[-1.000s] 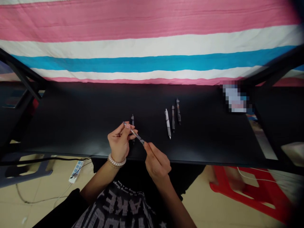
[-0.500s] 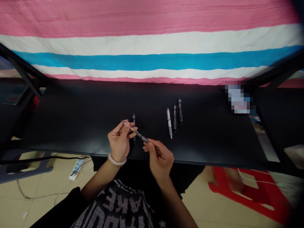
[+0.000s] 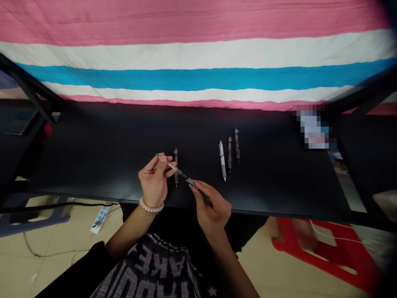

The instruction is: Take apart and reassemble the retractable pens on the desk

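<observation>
Above the front edge of the black table, my left hand pinches one end of a slim pen between thumb and fingers. The pen slants down to the right, where my right hand is closed on its dark grip end. Behind the left fingertips a dark pen lies on the table, partly covered. To the right lie a white pen with a grey grip, a dark pen and another dark pen, side by side and apart.
The black table ends at a striped cloth. A blurred-out object lies at its back right. Black frame bars stand at both sides. Below are a red stool and a white power strip.
Both hands have drawn slightly apart, the left a little left and up, the right a little right. More of the held pen's length shows between them.
</observation>
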Demonstrator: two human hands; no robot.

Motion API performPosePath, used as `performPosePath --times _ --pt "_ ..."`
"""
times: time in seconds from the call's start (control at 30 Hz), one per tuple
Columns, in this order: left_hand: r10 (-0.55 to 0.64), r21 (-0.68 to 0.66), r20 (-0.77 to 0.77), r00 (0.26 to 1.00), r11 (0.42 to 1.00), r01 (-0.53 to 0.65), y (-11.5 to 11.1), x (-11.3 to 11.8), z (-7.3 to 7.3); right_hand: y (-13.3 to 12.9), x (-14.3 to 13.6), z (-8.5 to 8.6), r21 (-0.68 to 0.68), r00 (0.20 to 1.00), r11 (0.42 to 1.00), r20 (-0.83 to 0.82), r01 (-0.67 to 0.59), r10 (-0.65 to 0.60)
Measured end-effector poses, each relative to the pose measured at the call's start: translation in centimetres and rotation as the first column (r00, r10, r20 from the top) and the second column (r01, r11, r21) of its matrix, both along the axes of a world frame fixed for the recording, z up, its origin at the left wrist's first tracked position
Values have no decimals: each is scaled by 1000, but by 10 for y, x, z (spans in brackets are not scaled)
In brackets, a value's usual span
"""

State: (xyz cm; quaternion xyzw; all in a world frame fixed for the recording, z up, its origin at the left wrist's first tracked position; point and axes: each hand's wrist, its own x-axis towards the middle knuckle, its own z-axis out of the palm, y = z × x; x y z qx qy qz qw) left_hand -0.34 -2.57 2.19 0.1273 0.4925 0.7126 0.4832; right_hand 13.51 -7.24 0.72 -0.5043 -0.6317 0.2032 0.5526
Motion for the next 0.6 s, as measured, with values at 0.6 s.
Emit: performPosePath --times 0.6 --pt "-39 -10 67 997 999 39 -6 4 -4 -1 1 0 -373 997 925 -30 -77 71"
